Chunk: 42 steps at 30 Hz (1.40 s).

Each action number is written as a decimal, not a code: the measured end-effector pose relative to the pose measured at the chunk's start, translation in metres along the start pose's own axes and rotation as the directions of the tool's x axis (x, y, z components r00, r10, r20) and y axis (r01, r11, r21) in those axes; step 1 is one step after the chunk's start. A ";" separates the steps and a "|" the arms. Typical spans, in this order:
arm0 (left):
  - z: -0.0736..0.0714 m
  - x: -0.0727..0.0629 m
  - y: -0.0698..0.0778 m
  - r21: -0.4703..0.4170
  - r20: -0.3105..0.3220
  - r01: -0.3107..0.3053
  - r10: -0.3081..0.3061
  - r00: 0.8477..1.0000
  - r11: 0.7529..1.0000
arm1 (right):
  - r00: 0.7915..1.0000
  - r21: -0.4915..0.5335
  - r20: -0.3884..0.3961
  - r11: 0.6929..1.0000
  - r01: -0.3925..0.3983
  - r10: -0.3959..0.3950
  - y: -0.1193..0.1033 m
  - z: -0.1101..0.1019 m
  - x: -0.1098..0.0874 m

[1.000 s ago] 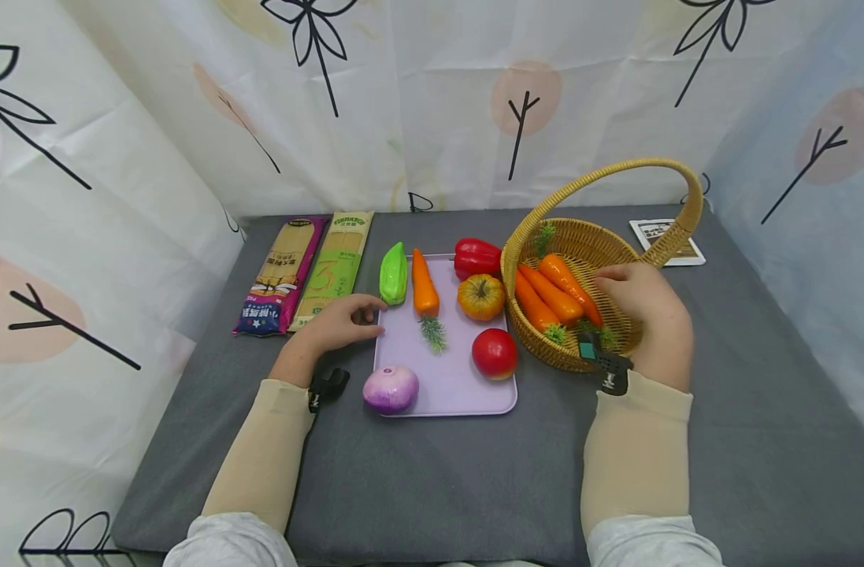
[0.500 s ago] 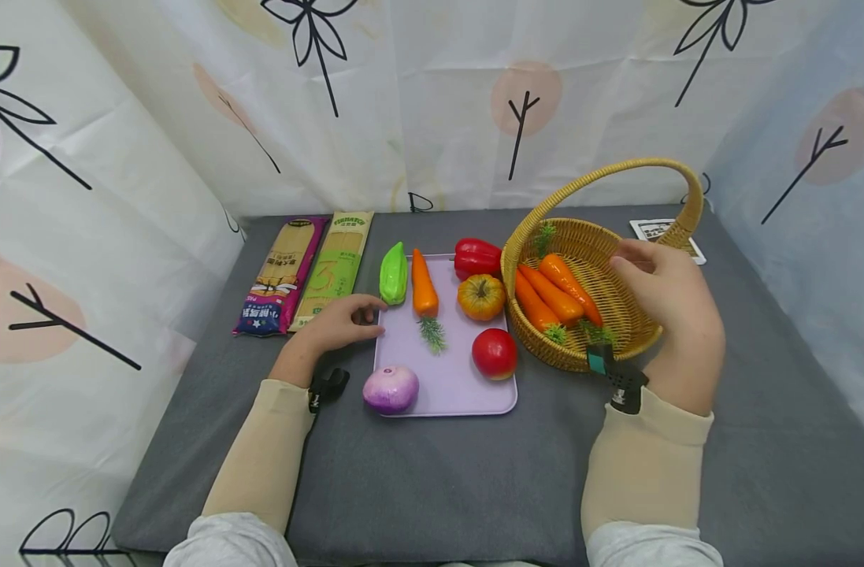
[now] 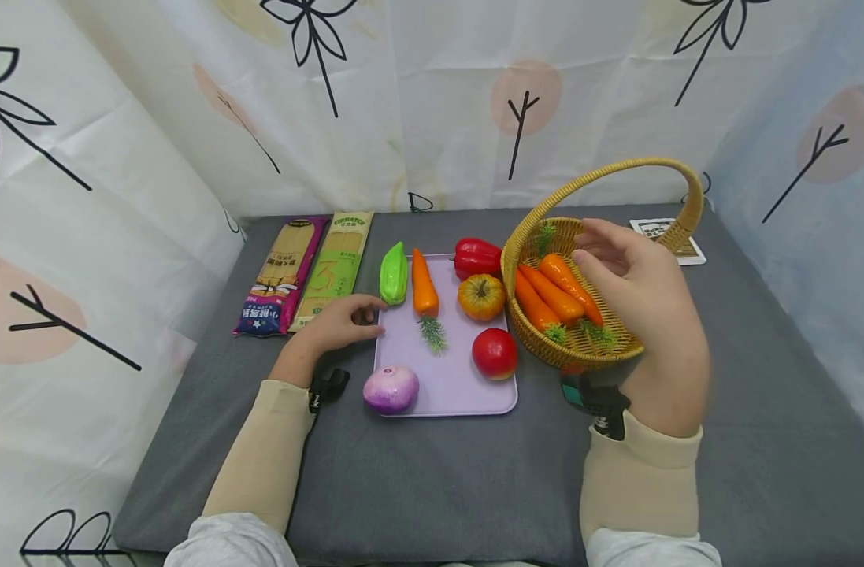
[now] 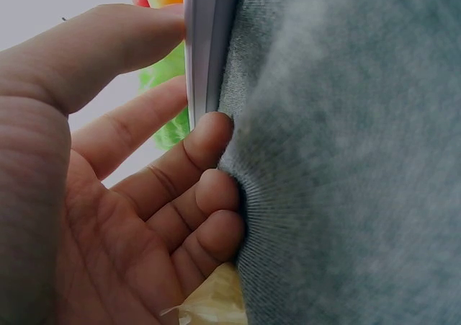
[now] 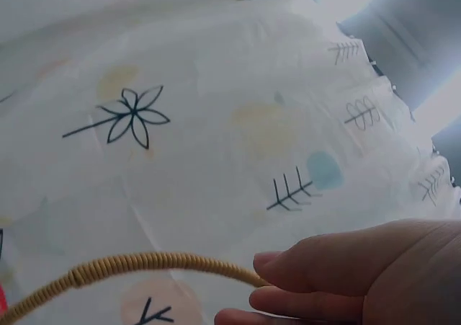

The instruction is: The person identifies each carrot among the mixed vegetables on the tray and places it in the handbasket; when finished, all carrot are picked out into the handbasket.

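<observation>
My left hand [image 3: 341, 321] rests at the left edge of the lilac tray [image 3: 446, 398]; its thumb [image 4: 137, 40] and index fingertip touch the rim while the other fingers bend against the cloth. On the tray lie a purple onion [image 3: 391, 390], a tomato [image 3: 494, 353], a small pumpkin [image 3: 481, 297], a carrot [image 3: 424, 285], a green vegetable [image 3: 393, 274] and a red bell pepper [image 3: 477, 258]. My right hand [image 3: 640, 287] hovers over the wicker basket [image 3: 573, 365], fingers loosely bent, holding nothing. Several carrots [image 3: 558, 299] lie in the basket.
Two noodle packets, one purple [image 3: 281, 276] and one green [image 3: 335, 268], lie left of the tray. The basket's tall handle [image 3: 616, 167] arches beside the right hand. A white-framed card [image 3: 687, 244] lies behind the basket. Printed curtains surround the grey table [image 3: 460, 488].
My right hand first rose to the right, out of the basket, then moved left and turned above it. The left hand, the tray and the vegetables have stayed put.
</observation>
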<state>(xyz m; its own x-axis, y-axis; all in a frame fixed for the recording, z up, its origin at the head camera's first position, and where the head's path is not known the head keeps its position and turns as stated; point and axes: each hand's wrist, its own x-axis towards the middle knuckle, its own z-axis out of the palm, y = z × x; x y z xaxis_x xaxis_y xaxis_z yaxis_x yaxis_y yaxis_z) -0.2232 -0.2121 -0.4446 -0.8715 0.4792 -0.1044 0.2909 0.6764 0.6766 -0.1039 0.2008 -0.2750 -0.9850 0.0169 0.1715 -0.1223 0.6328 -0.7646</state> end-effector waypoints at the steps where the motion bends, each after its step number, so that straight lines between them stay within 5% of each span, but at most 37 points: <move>1: 0.000 0.000 0.000 0.002 0.001 -0.001 0.001 1.000 1.000 | 1.000 0.014 -0.003 1.000 0.025 -0.025 -0.005 0.003 -0.001; 8: 0.000 0.000 -0.001 0.007 -0.001 0.005 -0.005 1.000 1.000 | 0.980 0.102 -0.022 0.975 0.198 -0.197 -0.031 0.036 -0.003; 16: -0.001 0.000 0.001 0.007 0.002 0.007 -0.007 1.000 1.000 | 0.969 0.166 0.058 0.959 0.229 -0.241 -0.046 0.080 0.003; 32: 0.000 -0.001 0.002 0.017 -0.002 0.018 -0.018 1.000 1.000 | 0.961 0.080 0.232 0.987 0.137 -0.152 -0.042 0.153 0.022; 42: 0.000 0.001 -0.001 0.018 -0.005 0.016 -0.016 1.000 1.000 | 0.963 -0.060 0.262 0.994 0.086 -0.068 -0.027 0.193 0.031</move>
<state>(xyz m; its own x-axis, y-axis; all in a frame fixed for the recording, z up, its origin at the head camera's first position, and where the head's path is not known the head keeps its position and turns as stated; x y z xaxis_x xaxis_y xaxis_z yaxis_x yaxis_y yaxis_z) -0.2241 -0.2124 -0.4451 -0.8777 0.4660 -0.1114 0.2842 0.6935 0.6620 -0.1549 0.0342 -0.3688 -0.9719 -0.2290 0.0544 -0.1992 0.6771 -0.7084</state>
